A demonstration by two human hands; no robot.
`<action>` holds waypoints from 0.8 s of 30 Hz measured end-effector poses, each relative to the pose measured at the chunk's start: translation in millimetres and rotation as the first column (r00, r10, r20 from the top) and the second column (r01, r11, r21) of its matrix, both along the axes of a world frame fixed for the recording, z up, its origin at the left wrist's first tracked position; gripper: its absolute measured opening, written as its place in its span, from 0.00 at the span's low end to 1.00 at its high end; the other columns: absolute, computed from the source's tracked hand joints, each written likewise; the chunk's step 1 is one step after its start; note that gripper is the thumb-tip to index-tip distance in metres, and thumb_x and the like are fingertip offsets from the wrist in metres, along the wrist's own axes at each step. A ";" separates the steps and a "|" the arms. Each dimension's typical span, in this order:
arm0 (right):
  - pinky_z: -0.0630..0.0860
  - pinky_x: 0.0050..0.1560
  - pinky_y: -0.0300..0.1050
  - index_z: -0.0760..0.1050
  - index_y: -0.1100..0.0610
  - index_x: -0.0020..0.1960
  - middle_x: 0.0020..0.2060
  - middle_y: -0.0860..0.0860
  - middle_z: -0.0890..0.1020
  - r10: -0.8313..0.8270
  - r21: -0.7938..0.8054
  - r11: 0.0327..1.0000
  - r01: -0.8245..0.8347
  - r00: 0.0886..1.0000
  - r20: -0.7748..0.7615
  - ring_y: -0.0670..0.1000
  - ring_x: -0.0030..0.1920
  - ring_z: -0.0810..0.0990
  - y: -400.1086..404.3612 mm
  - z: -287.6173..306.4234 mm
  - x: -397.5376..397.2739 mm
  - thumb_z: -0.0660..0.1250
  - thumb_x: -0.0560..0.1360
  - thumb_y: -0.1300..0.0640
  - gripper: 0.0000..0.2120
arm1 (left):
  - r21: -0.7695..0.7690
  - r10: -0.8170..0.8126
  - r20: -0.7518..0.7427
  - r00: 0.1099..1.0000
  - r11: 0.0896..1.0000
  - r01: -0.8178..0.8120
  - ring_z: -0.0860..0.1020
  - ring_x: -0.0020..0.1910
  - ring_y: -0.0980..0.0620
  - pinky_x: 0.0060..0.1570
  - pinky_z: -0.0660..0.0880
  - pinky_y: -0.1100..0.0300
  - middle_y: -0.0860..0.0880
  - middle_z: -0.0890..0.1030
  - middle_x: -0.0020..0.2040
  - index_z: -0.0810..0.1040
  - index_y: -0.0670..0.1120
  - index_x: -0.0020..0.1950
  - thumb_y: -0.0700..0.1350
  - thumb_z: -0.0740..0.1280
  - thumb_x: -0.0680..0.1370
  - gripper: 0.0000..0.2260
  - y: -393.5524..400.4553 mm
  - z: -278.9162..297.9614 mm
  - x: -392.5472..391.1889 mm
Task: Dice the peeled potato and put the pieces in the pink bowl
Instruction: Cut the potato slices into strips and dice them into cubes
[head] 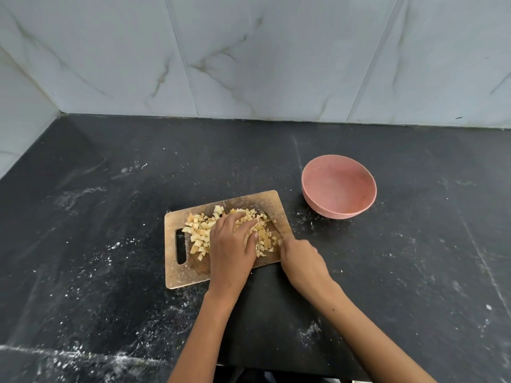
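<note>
A pile of diced potato pieces (197,233) lies on a wooden cutting board (182,275) with a handle slot at its left end. My left hand (232,244) lies flat on the pile, its fingers stretched over the pieces toward the right. My right hand (300,257) is at the board's right front edge and touches the outermost pieces. Its fingers bend downward, and they hide whether they grip the board. The pink bowl (338,186) stands apart from both hands, to the right of and behind the board. It looks empty. No knife is in view.
The black stone counter (110,217) carries pale smears and crumbs. A marble-tiled wall (249,64) closes the back and the left side. The counter's front edge runs below my forearms.
</note>
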State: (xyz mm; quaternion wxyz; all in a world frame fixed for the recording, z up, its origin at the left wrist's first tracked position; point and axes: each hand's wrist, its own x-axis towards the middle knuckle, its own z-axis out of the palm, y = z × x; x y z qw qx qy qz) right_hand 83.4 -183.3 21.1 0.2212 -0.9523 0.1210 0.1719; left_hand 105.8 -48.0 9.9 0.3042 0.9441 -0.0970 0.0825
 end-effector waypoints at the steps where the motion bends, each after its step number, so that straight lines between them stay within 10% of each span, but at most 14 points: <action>1: 0.73 0.47 0.52 0.67 0.61 0.59 0.52 0.62 0.78 0.030 -0.014 0.999 -0.030 1.000 -0.009 0.64 0.52 0.78 1.4 0.6 -0.6 0.50 0.82 0.59 0.11 | -0.002 -0.002 -0.003 1.000 1.000 0.002 0.71 0.64 0.48 0.67 0.66 0.49 0.48 0.77 0.61 0.81 0.46 0.59 0.41 0.70 0.76 0.12 0.2 0.9 0.0; 9: 0.70 0.40 0.49 0.62 0.56 0.47 0.46 0.58 0.80 -0.068 0.005 0.998 0.068 0.997 -0.042 0.60 0.47 0.79 -25.4 5.2 -45.9 0.47 0.83 0.51 0.11 | -0.006 -0.029 -0.022 0.999 1.000 0.029 0.69 0.67 0.49 0.70 0.64 0.49 0.49 0.76 0.63 0.81 0.47 0.60 0.41 0.68 0.77 0.12 3.9 1.2 0.7; 24: 0.67 0.43 0.49 0.67 0.61 0.56 0.53 0.61 0.78 -0.072 -0.027 0.997 0.072 0.997 0.000 0.63 0.53 0.78 -1.7 3.3 -14.0 0.50 0.81 0.61 0.09 | -0.025 -0.045 0.000 0.999 0.999 0.045 0.68 0.68 0.49 0.70 0.62 0.50 0.49 0.76 0.65 0.81 0.47 0.60 0.41 0.68 0.78 0.11 12.0 0.2 -5.9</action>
